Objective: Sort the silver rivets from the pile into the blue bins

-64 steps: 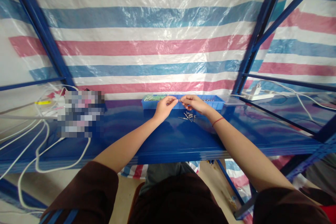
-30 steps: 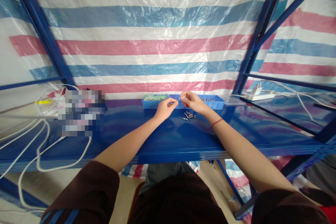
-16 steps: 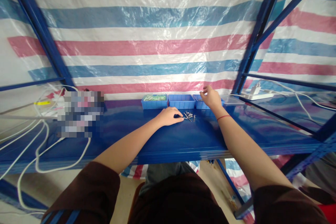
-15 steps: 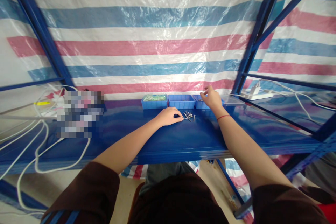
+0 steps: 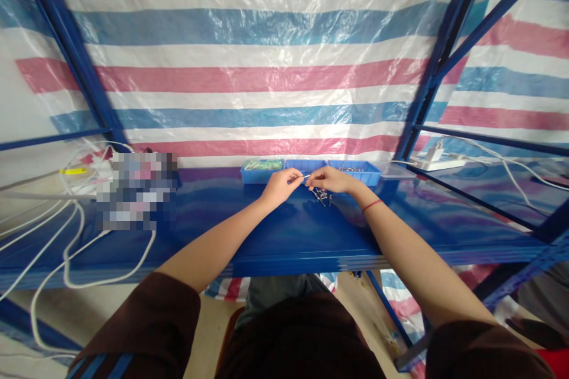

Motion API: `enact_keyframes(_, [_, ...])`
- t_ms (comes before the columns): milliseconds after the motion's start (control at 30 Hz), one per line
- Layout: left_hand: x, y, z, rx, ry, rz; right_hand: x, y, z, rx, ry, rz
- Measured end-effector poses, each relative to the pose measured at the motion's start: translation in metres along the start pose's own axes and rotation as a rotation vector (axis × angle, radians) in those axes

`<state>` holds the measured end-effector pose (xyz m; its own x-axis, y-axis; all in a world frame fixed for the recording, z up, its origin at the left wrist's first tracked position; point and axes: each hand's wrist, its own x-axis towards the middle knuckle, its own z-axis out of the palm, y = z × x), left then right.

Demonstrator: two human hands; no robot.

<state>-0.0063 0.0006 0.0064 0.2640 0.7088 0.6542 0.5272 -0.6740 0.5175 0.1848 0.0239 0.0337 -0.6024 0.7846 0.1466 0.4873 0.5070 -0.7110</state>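
My left hand [image 5: 279, 185] and my right hand [image 5: 329, 179] meet over the blue shelf [image 5: 284, 231], both pinching a small metal pin [image 5: 303, 177] between their fingertips. Just below my right hand lies a small pile of metal screws [image 5: 323, 196] on the shelf. Behind the hands stands a row of blue trays: the left tray [image 5: 262, 167] holds pale green parts, the right tray [image 5: 361, 170] holds small metal parts, and the middle one is mostly hidden by my hands.
A white power strip [image 5: 438, 161] with cables sits on the right side shelf. White cables [image 5: 71, 237] loop over the shelf's left end beside a blurred-out patch. Blue uprights [image 5: 66, 47] frame a striped tarp behind.
My right hand came back from the right tray and my left hand rose from the screw pile; both now pinch a small pin together in front of the trays.
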Motion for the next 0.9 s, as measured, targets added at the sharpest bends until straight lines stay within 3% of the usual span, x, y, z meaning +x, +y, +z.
enact_keyframes(200, [0.001, 0.003, 0.000, -0.081, 0.055, -0.048, 0.000, -0.011, 0.005, 0.125, 0.150, -0.050])
enact_keyframes(567, [0.002, 0.002, 0.005, -0.301, 0.141, -0.125, -0.004, -0.014, 0.003, 0.142, 0.061, -0.068])
enact_keyframes(900, [0.002, 0.003, 0.004, -0.289, 0.122, -0.099, -0.004, -0.014, 0.003, 0.089, 0.075, -0.075])
